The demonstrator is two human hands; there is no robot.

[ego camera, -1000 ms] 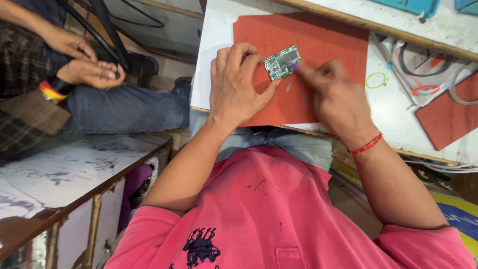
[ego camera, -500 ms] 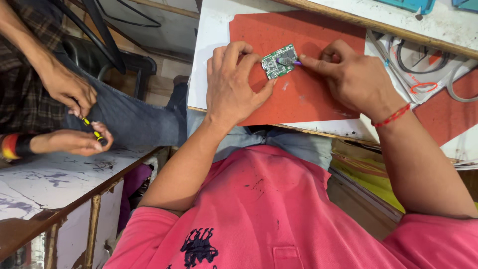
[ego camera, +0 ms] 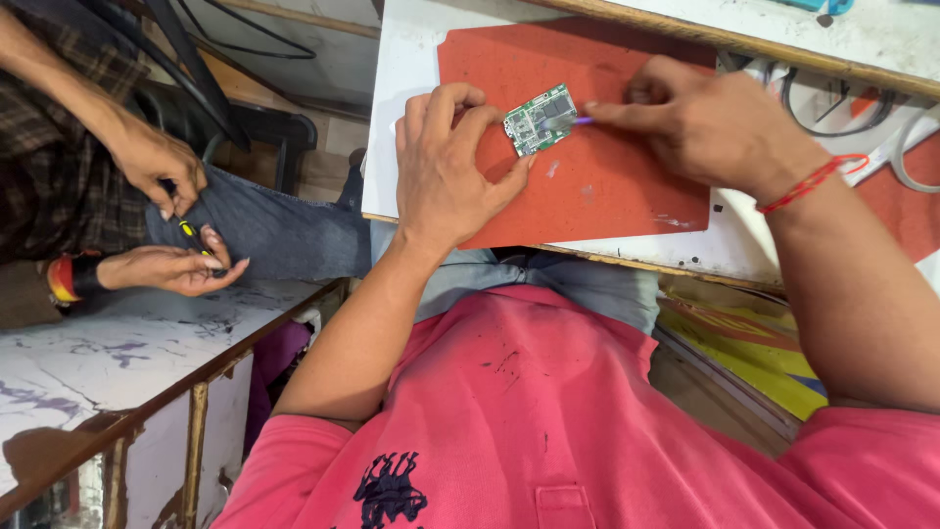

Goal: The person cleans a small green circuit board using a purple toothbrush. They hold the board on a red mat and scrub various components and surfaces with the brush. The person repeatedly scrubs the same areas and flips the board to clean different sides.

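A small green circuit board (ego camera: 540, 119) lies on a red mat (ego camera: 607, 186) on the white workbench. My left hand (ego camera: 452, 167) rests flat on the mat, its fingertips pressing the board's left edge. My right hand (ego camera: 707, 124), with a red thread on its wrist, pinches a thin purple-tipped tool (ego camera: 580, 120) whose tip touches the board's right side. My pink shirt fills the lower part of the view.
At the left, another person in a checked shirt and jeans sits with two hands (ego camera: 162, 220) holding a small yellow-and-black screwdriver (ego camera: 188, 231). A scuffed white table (ego camera: 108, 362) stands lower left. Cables and red mats (ego camera: 886, 186) lie at the right.
My right hand has moved up and left, bringing the tool tip onto the board. The other person's hands have shifted down toward the white table, now holding a screwdriver.
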